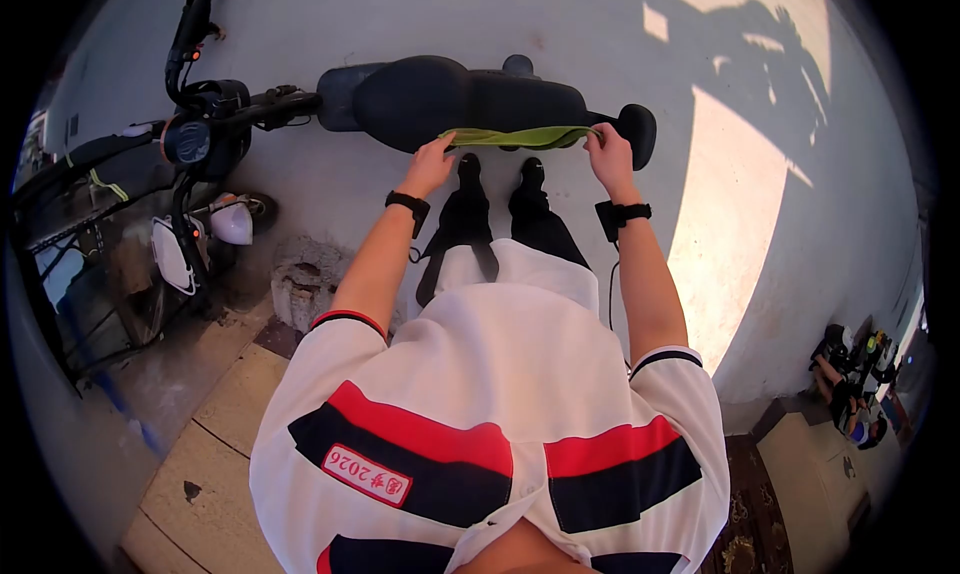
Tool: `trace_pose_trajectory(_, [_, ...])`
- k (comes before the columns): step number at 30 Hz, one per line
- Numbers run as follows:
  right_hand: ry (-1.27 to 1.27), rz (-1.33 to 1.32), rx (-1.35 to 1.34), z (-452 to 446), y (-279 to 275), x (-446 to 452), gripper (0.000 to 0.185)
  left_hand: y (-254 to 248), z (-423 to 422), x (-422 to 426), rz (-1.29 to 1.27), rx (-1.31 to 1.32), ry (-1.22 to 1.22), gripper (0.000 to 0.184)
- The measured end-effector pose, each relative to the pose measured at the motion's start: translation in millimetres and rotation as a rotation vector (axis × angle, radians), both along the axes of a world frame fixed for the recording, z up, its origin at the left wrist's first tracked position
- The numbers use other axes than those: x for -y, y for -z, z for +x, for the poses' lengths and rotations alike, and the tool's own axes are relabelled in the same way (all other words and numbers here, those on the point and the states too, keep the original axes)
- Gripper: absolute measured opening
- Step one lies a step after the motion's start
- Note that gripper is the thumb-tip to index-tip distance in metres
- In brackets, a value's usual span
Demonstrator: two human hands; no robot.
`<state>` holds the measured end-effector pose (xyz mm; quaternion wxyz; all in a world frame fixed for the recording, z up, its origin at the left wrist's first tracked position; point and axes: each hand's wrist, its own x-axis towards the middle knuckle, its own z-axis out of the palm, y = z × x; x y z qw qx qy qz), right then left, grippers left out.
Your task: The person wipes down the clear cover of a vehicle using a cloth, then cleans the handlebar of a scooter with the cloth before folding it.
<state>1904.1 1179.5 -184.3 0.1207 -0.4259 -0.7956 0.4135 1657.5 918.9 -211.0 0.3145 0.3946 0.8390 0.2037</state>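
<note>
A green cloth (520,137) is stretched between my two hands, in front of the near side of a black electric scooter (415,99). My left hand (432,166) pinches the cloth's left end, near the front part of the long dark seat. At the other end, my right hand (609,161) grips the cloth by the scooter's rear. The cloth hangs slightly slack and narrow. Whether it touches the scooter's side I cannot tell. Both wrists wear black bands with small boxes.
The scooter's handlebar (190,139) is at the left, and a rough concrete block (305,279) lies below it. A white helmet-like object (232,221) is near a dark-framed vehicle. Sunlight falls on the floor (735,224) at right. A person (850,384) sits far right.
</note>
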Motion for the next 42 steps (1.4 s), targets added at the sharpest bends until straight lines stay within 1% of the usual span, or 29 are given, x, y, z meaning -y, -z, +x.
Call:
trace_pose_trajectory(3, [0.018,-0.063,-0.045,-22.4,2.2,-1.2,0.016,-23.8,-6.8,28.2,0.101,-0.048,-0.278,0.033])
trace_pose_trajectory(6, [-0.024,-0.102,-0.086,-49.1,-7.6,2.1,0.017,-39.7,-20.5,57.3,0.129,-0.047,-0.520,0.019])
trace_pose_trajectory(9, [-0.099,-0.126,-0.146,-77.3,-21.4,15.5,0.017,-53.7,-32.0,86.7,0.314,0.011,-0.673,0.015])
trace_pose_trajectory(10, [-0.133,-0.128,-0.167,-87.1,-26.7,21.2,0.017,-58.6,-34.9,96.9,0.301,0.034,-0.736,0.015])
trace_pose_trajectory(12, [-0.195,-0.065,-0.215,-107.0,-34.7,36.0,0.017,-90.5,-39.1,111.7,0.282,0.086,-0.859,0.014])
trace_pose_trajectory(15, [-0.272,0.010,-0.286,-136.9,-48.3,62.7,0.018,-102.8,-54.3,151.9,0.413,0.003,-0.868,0.014])
trace_pose_trajectory(18, [-0.332,0.040,-0.313,-170.1,-60.6,100.3,0.018,-119.0,-65.3,193.5,0.549,-0.150,-0.880,0.013])
trace_pose_trajectory(20, [-0.377,0.059,-0.355,-192.3,-70.4,130.2,0.017,-128.9,-72.9,227.0,0.654,-0.181,-0.917,0.012])
trace_pose_trajectory(21, [-0.384,0.023,-0.361,-204.3,-78.7,147.0,0.017,-133.8,-77.5,244.2,0.709,-0.201,-0.935,0.011])
trace_pose_trajectory(23, [-0.396,-0.052,-0.369,-226.6,-96.6,182.5,0.016,-143.5,-84.5,280.2,0.741,-0.256,-0.975,0.012])
trace_pose_trajectory(27, [-0.476,-0.065,-0.443,-267.0,-124.7,253.9,0.014,-159.0,-90.3,346.3,0.857,-0.320,-1.087,0.013])
trace_pose_trajectory(29, [-0.519,-0.103,-0.527,-285.8,-130.6,285.8,0.013,-160.8,-94.5,377.4,0.851,-0.454,-1.143,0.016])
trace_pose_trajectory(33, [-0.654,-0.087,-0.547,-310.7,-140.9,331.8,0.012,-169.5,-105.2,414.6,0.807,-0.631,-1.198,0.028])
trace_pose_trajectory(35, [-0.738,-0.078,-0.549,-319.8,-146.9,349.6,0.012,-174.1,-110.9,423.9,0.667,-0.682,-1.198,0.039])
trace_pose_trajectory(36, [-0.758,-0.060,-0.497,-322.2,-152.9,357.4,0.012,-174.9,-114.2,426.6,0.596,-0.705,-1.195,0.044])
trace_pose_trajectory(39, [-0.814,-0.077,-0.537,-335.0,-155.5,372.5,0.012,-166.3,-133.7,429.6,0.457,-0.800,-1.121,0.056])
trace_pose_trajectory(42, [-0.818,-0.055,-0.543,-353.3,-151.4,376.8,0.014,-159.2,-153.7,425.1,0.303,-0.857,-1.010,0.062])
